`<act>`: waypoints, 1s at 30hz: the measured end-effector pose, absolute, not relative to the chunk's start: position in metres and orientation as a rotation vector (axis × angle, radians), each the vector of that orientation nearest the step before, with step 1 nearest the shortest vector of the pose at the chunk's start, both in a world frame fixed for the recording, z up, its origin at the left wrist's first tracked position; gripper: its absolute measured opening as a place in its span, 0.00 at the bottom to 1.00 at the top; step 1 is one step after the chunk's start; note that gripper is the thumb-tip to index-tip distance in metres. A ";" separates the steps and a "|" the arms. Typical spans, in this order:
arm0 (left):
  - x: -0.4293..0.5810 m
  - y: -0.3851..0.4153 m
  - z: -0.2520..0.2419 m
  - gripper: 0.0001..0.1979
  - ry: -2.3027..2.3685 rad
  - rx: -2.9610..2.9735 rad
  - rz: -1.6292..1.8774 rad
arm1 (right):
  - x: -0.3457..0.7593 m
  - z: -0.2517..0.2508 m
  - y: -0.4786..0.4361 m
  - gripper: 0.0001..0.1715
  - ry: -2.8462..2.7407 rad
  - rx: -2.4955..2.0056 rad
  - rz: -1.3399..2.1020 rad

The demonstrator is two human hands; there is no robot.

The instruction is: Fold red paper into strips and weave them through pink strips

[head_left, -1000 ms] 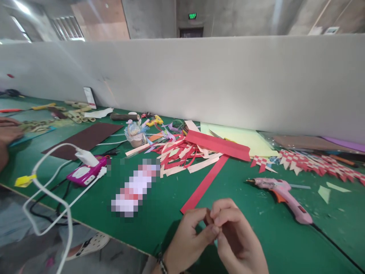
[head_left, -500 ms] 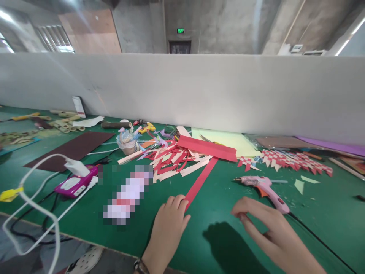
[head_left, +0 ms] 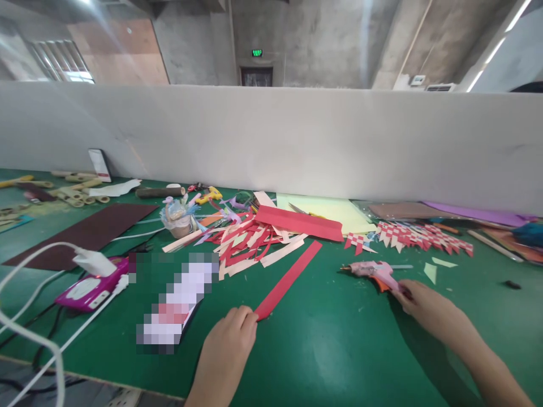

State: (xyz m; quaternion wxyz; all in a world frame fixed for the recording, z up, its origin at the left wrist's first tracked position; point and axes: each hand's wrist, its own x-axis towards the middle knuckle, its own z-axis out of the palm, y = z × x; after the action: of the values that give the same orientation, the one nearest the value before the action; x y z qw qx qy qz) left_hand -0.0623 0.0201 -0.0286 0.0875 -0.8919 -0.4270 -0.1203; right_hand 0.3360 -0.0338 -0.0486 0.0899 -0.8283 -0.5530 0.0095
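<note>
My left hand (head_left: 224,350) rests on the green table (head_left: 339,350) with its fingers curled together on the near end of a long red paper strip (head_left: 291,278). The strip runs away from me, up and to the right. My right hand (head_left: 426,310) reaches out to the right and closes around the handle of a pink glue gun (head_left: 373,269). The gun lies on the table with its nozzle pointing left.
Behind the strip lie a pile of red and cream paper strips (head_left: 250,243), a folded red sheet (head_left: 299,221) and a pale yellow sheet (head_left: 326,207). Woven red-and-white pieces (head_left: 424,237) sit at the right. A purple device with a white charger (head_left: 91,280) lies at the left. A grey partition (head_left: 297,141) backs the table.
My hands, joined in front of me a second ago, have parted. The left went to the red strip's near end; the right moved right onto the glue gun's handle. The view shifted right.
</note>
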 end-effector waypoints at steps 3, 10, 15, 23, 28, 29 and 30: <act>-0.071 0.021 -0.028 0.16 -1.223 -2.629 -0.388 | 0.333 -0.043 -0.039 0.19 -1.710 -2.449 0.090; -0.083 0.018 -0.022 0.22 -1.133 -2.598 -0.545 | 0.331 -0.024 -0.051 0.19 -1.649 -2.441 -0.049; -0.084 0.016 -0.020 0.22 -1.141 -2.602 -0.562 | 0.326 -0.014 -0.048 0.20 -1.700 -2.469 -0.142; -0.083 0.015 -0.017 0.19 -1.192 -2.693 -0.591 | 0.254 0.005 -0.026 0.15 -2.202 -1.897 -0.312; -0.092 0.009 -0.014 0.16 -1.316 -2.721 -0.603 | 0.190 0.010 -0.001 0.24 -2.486 -1.491 0.121; -0.094 0.006 -0.014 0.16 -1.339 -2.738 -0.603 | 0.181 0.010 0.003 0.26 -2.527 -1.460 0.105; -0.096 0.003 -0.015 0.15 -1.363 -2.761 -0.606 | 0.173 0.009 0.007 0.27 -2.573 -1.417 0.081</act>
State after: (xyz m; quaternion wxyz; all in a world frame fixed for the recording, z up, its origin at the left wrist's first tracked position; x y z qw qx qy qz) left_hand -0.0962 0.0028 -0.0151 0.0016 -0.8799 -0.4342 -0.1931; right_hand 0.1728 0.0071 0.0089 0.1012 -0.4798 -0.8711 0.0275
